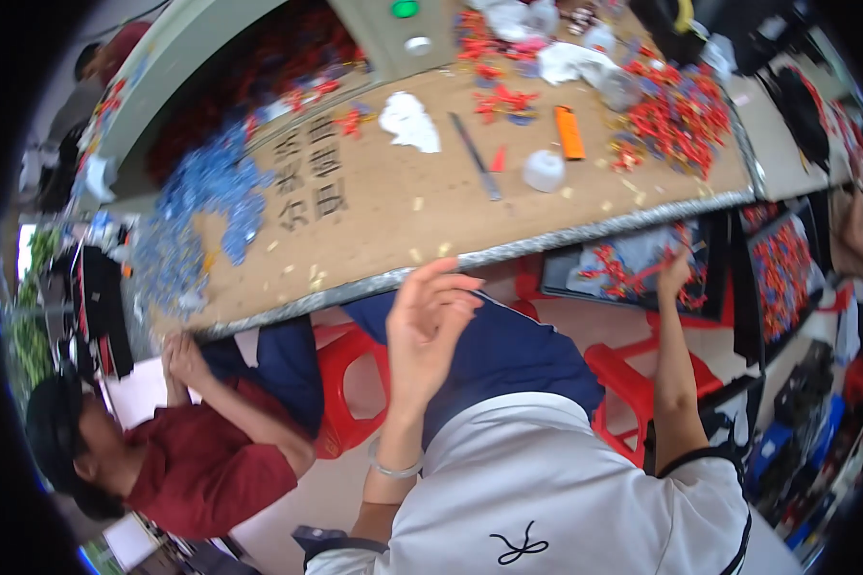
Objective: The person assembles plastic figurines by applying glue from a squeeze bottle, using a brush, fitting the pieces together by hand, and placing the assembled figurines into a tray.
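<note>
My left hand [430, 331] is raised in front of the table's near edge, palm partly turned up. Its fingers are loosely bent and apart, with nothing in them. Down to the right, my right hand [676, 271] is over a dark tray [556, 276] that holds small red pieces [612, 271] on a pale sheet. Its fingers are closed round a thin red piece [650, 271]; blur hides the exact kind. Another dark tray [775, 340], full of red pieces, lies to the right of that hand.
On the brown tabletop [374, 211] lie a blue heap [216, 187], a red heap [676, 115], a metal strip [475, 156], an orange block [570, 132] and a white round container [544, 171]. A machine [408, 24] stands behind. At left sits a co-worker [211, 460], hands together. Red stools [353, 374] stand below.
</note>
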The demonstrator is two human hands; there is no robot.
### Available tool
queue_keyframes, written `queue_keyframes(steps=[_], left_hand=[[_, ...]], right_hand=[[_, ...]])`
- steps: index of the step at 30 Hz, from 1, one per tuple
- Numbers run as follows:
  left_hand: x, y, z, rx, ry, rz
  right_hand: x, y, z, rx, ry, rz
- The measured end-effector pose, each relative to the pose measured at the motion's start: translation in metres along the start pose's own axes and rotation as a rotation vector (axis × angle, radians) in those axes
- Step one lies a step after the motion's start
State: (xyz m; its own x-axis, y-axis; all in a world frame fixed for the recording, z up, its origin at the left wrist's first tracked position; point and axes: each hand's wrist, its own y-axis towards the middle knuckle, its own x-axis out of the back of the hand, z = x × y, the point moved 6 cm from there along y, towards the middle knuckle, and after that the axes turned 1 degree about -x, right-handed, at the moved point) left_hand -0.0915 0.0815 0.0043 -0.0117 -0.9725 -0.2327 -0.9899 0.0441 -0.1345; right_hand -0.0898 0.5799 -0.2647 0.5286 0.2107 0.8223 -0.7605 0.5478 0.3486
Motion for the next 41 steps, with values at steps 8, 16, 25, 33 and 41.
queue_keyframes(steps=[8,16,25,33,41], left_hand=[[0.018,-0.003,0.006,0.054,-0.010,-0.013],[-0.035,-0.004,0.005,0.082,-0.241,0.395],[0.045,-0.015,0.003,-0.046,-0.313,-0.100],[0.074,-0.021,-0.001,-0.108,-0.323,-0.160],[0.078,-0.021,0.002,-0.084,-0.237,-0.206]], right_hand=[[0.093,-0.007,0.054,-0.345,0.935,0.043],[0.217,-0.036,0.386,0.610,0.996,0.632],[0.137,-0.086,0.478,0.385,1.104,1.219],[0.135,-0.077,0.496,0.403,1.310,1.077],[0.149,-0.079,0.503,0.637,1.080,0.890]])
